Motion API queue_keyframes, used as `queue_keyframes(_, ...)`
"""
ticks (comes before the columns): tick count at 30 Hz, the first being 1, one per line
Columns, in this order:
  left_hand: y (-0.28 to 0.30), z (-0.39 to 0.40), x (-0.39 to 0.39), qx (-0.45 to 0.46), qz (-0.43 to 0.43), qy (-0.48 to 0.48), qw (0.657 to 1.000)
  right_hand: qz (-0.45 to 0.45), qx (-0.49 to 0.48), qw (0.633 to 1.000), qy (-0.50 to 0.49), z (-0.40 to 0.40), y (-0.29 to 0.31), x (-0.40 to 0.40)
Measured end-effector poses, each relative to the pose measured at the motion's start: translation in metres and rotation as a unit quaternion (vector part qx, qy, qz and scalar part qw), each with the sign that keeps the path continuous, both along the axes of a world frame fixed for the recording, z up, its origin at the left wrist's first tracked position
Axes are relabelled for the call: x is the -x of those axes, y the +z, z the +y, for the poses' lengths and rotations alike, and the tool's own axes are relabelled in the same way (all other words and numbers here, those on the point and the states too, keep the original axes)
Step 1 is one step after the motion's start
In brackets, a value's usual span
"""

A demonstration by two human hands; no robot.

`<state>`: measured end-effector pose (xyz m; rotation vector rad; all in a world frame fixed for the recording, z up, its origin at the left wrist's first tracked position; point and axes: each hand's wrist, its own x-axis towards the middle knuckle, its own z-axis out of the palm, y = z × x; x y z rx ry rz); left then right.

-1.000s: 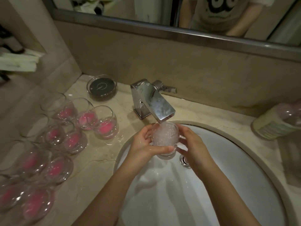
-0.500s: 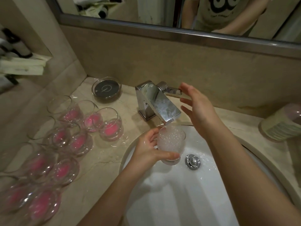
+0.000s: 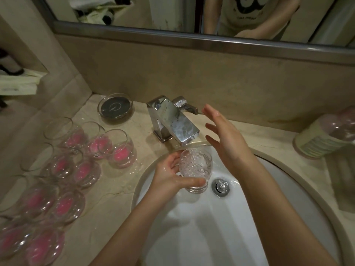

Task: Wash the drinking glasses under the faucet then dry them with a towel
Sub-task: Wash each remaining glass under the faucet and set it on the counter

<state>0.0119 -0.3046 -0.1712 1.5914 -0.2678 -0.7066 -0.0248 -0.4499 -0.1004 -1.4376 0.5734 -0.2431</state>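
My left hand (image 3: 171,177) grips a clear drinking glass (image 3: 196,167) full of bubbling water, upright over the white sink basin (image 3: 269,198), just below the spout of the chrome faucet (image 3: 172,121). My right hand (image 3: 224,139) hovers open with spread fingers to the right of the spout, its fingertips close to the faucet lever (image 3: 187,105); I cannot tell if they touch it. Several clear glasses with pink bottoms (image 3: 119,150) stand on the wet counter to the left.
A round glass dish with a dark disc (image 3: 115,107) sits behind the glasses by the wall. A bottle (image 3: 326,137) lies at the right on the counter. The drain plug (image 3: 221,186) is beside the held glass. A mirror hangs above the backsplash.
My right hand let go of the glass and rose to the faucet lever. The foamy flow into the glass has thinned; my left hand keeps the glass under the spout.
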Motion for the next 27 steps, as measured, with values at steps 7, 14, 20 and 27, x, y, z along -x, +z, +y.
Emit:
queue_keyframes(7, -0.002, -0.011, 0.01, 0.008, 0.027, 0.018, 0.999, 0.027, -0.043, 0.996, 0.078, 0.008, -0.029, 0.06)
queue_keyframes(14, 0.014, -0.018, 0.026, -0.056, 0.117, -0.011, 0.991, 0.132, -0.039, 0.988, 0.069, 0.006, -0.054, 0.08)
queue_keyframes(20, 0.012, -0.018, 0.036, -0.156, 0.217, -0.048, 0.962, 0.225, -0.062, 0.969, 0.08, 0.002, -0.06, 0.092)
queue_keyframes(27, 0.015, -0.021, 0.042, -0.173, 0.222, -0.063, 0.957, 0.226, -0.055, 0.969, 0.088, -0.004, -0.072, 0.102)
